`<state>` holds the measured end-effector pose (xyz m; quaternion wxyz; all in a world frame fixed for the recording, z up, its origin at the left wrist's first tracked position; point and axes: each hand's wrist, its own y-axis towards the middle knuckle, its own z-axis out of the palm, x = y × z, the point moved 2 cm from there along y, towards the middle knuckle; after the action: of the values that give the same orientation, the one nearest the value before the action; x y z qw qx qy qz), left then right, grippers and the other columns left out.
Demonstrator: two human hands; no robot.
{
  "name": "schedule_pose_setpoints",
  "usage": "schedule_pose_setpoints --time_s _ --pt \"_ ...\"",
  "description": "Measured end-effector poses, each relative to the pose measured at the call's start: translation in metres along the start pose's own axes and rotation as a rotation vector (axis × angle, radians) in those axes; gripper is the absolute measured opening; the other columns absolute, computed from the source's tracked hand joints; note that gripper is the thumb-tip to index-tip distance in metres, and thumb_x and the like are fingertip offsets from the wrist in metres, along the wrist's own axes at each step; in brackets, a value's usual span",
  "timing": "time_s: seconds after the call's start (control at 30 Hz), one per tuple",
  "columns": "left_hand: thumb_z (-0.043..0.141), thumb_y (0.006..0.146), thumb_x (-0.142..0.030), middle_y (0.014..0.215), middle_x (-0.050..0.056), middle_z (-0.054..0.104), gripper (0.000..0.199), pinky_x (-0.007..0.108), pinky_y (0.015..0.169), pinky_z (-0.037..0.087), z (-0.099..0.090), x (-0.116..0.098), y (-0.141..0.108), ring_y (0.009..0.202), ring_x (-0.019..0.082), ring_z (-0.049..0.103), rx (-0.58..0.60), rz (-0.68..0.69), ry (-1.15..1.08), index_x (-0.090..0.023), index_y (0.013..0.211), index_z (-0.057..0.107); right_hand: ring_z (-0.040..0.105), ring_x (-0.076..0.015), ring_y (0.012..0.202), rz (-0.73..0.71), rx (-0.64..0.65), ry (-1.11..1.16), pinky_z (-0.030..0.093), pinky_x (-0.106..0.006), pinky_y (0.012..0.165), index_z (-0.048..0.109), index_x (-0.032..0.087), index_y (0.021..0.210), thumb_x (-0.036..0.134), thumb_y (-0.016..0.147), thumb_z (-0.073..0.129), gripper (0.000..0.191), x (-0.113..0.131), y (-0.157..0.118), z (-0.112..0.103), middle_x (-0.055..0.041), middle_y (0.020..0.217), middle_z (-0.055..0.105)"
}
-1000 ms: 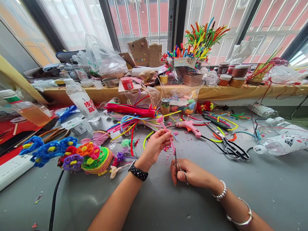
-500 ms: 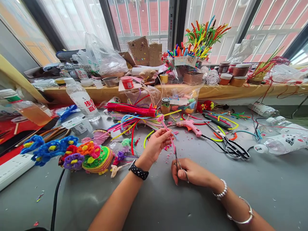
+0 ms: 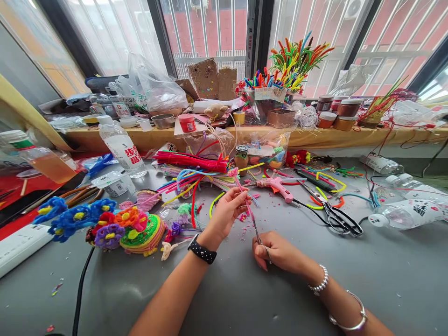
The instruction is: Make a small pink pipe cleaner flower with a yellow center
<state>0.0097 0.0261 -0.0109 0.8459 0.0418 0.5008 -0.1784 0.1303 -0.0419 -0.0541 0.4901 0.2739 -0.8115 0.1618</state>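
Observation:
Between the thumb and fingers of my left hand is a pink pipe cleaner, its top end curled into a small pink bud. Its lower end hangs down toward my right hand. My right hand is closed round the handles of small scissors, whose blades point up and meet the pipe cleaner's lower part. Pink clippings lie on the table behind the hands. To the left stand finished pipe-cleaner flowers in blue, purple and orange.
A pink glue gun and large black-handled scissors lie beyond my right hand. A bundle of red pipe cleaners rests behind my left hand. Water bottles stand at the left and lie at the right.
The scissors' blades have closed together at the pipe cleaner's lower end, and my right hand's fingers have drawn in. My left hand keeps hold of the pipe cleaner, nearly still.

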Motion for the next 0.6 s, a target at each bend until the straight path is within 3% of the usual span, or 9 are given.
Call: schedule_pose_setpoints --time_s 0.33,0.5,0.6 --pt "0.065 0.063 -0.02 0.068 -0.002 0.058 0.018 0.015 0.058 0.042 -0.003 -0.001 0.002 0.062 0.006 0.055 -0.011 0.031 -0.008 -0.016 0.079 0.058 0.045 -0.0096 0.048 -0.002 0.051 0.053 0.036 -0.021 0.055 0.048 0.014 0.04 0.065 0.078 0.019 0.07 -0.002 0.001 0.001 -0.0007 0.042 0.045" --pt "0.066 0.063 -0.022 0.067 -0.002 0.058 0.018 0.017 0.058 0.042 -0.002 0.0 0.002 0.061 0.006 0.055 -0.016 0.04 0.001 -0.016 0.079 0.058 0.045 -0.0099 0.052 -0.049 0.03 0.029 0.036 -0.022 0.056 0.052 0.013 0.045 0.068 0.076 0.015 0.072 0.006 -0.001 -0.003 -0.0013 0.051 0.047" --pt "0.065 0.064 -0.022 0.067 -0.002 0.058 0.017 0.017 0.06 0.042 -0.004 -0.001 0.003 0.062 0.006 0.055 -0.031 0.071 -0.023 -0.016 0.078 0.059 0.042 -0.0096 0.052 -0.03 0.011 0.042 0.035 -0.022 0.053 0.054 0.013 0.058 0.072 0.071 0.013 0.074 0.014 -0.003 -0.006 -0.0003 0.056 0.047"
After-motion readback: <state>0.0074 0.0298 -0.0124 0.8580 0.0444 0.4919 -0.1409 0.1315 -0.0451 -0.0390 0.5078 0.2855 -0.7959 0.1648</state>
